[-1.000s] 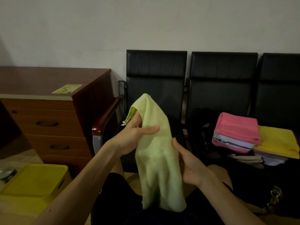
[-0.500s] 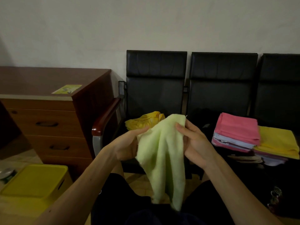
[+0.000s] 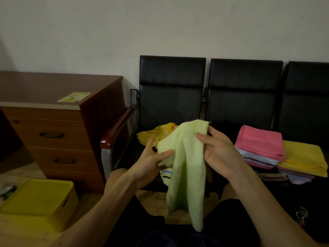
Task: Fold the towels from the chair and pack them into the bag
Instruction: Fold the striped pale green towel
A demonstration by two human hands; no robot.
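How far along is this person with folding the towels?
Looks done: a folded stack, pink on top, lies to the right with a folded yellow towel against it; whether they are packed is too dark to tell. In hand: the left hand and right hand pinch a light green towel, which hangs unfolded. Left: a crumpled yellow towel on the chair seat, then the packing.

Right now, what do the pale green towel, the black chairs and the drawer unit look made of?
Pale green towel: soft napped cloth, likely microfibre or terry; it droops in limp folds.
Black chairs: leather or vinyl, probably; smooth with a dull sheen and creases.
Drawer unit: reddish wood or wood-look laminate, semi-gloss.
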